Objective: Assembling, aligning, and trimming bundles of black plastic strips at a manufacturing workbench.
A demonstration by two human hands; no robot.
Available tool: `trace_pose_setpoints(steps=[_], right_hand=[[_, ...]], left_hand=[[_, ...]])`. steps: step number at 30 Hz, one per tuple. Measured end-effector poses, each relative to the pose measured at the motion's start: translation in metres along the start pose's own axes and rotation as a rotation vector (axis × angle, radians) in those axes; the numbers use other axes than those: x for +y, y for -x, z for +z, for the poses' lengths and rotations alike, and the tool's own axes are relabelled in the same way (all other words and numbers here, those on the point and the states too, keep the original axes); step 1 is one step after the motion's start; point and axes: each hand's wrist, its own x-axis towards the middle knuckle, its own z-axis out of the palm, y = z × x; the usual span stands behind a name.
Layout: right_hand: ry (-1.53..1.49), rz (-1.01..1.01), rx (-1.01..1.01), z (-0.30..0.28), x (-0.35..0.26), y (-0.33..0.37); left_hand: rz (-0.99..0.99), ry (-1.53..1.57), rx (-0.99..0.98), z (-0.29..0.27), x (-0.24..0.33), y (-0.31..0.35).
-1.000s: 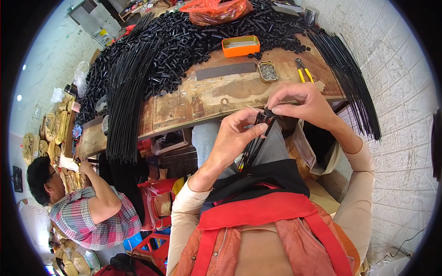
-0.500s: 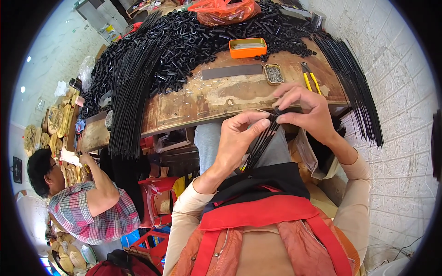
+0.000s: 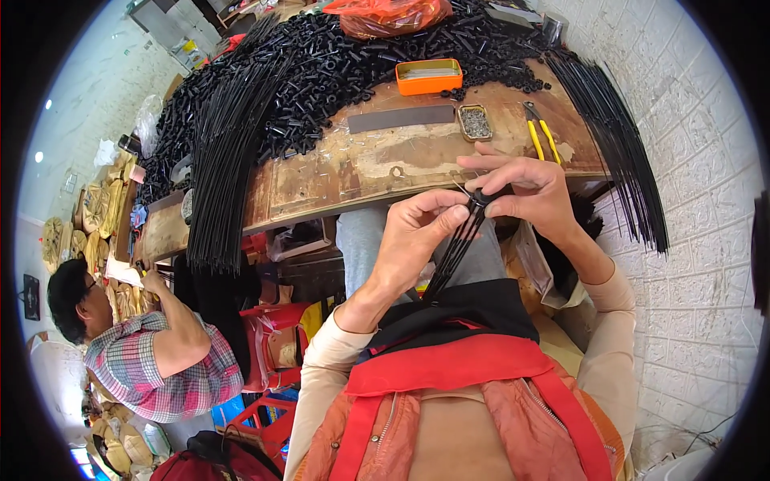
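Note:
Over my lap I hold a bundle of thin black rods [image 3: 455,255], which look like umbrella ribs. The rods slant down toward my waist, and their upper ends meet at a small round black plastic hub [image 3: 479,196]. My left hand [image 3: 413,232] pinches the rods just below the hub between thumb and forefinger. A thin wire-like piece [image 3: 462,188] sticks up beside those fingertips. My right hand [image 3: 533,192] grips the hub with thumb and forefinger, its other fingers raised and spread. How the rods join the hub is partly hidden by my fingers.
A wooden table [image 3: 321,180] carries a heap of black plastic tubes [image 3: 321,88], two rod bundles [image 3: 228,160] [image 3: 618,144], an orange box [image 3: 429,86], a tin of small metal pieces [image 3: 476,124], yellow-handled pliers [image 3: 544,140] and a grey strip [image 3: 401,119]. A co-worker [image 3: 164,361] sits left.
My right forefinger has shifted slightly left over the hub, and its raised fingers have straightened. More of the hub shows now. My left hand keeps its pinch on the rods.

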Motion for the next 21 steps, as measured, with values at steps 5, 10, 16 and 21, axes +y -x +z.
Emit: trace_pose_setpoints(steps=[5, 10, 16, 21], right_hand=[[-0.085, -0.096, -0.026, 0.004, 0.011, 0.001], [-0.08, -0.138, -0.005, 0.015, 0.008, 0.0], [0.252, -0.205, 0.206, 0.049, 0.001, -0.016], [-0.62, 0.026, 0.467, 0.093, -0.014, -0.05]], left_hand=[[-0.102, 0.055, -0.035, -0.004, 0.004, 0.0], [-0.159, 0.151, -0.094, -0.013, 0.005, 0.0], [0.345, -0.573, 0.331, 0.006, 0.014, 0.023], [0.353, -0.314, 0.219, -0.024, 0.045, 0.027]])
